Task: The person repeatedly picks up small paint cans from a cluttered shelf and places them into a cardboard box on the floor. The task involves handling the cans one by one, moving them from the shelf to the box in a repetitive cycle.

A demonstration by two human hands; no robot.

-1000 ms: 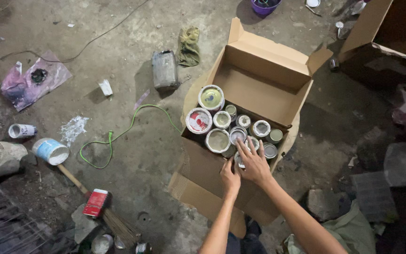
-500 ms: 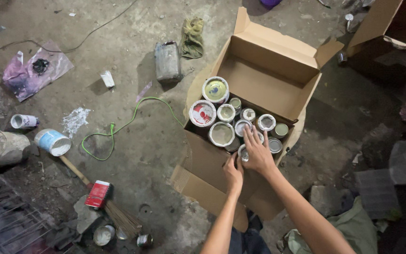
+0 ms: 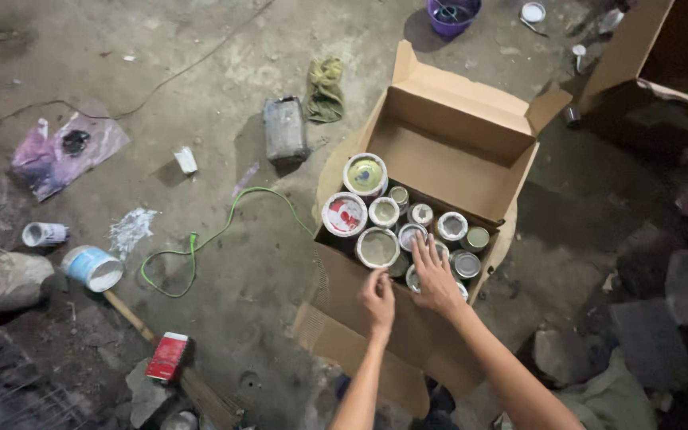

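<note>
In the head view, the person is reaching both hands into an open cardboard box (image 3: 455, 155) that is standing on the dirty floor (image 3: 224, 72). The box is holding many round cans (image 3: 378, 247) with their lids up, packed close together in its near half. The left hand (image 3: 378, 301) is resting at the near edge of the box, its fingers (image 3: 376, 278) curled and touching the rim of the big pale can; I cannot tell if they are really gripping it. The right hand (image 3: 434, 279) is lying over the small cans just beside it, with fingers spread open and flat (nothing is held in them).

Around the box, other things are lying well apart from the hands: a green cord (image 3: 201, 239) is curling on the floor to the left, a white and blue cup (image 3: 93, 267) is lying on its side, a red packet (image 3: 168, 357) is near the bottom edge, a grey block (image 3: 284, 129) and an olive rag (image 3: 325, 87) are above, and a purple bucket (image 3: 453, 14) is standing at the top.
</note>
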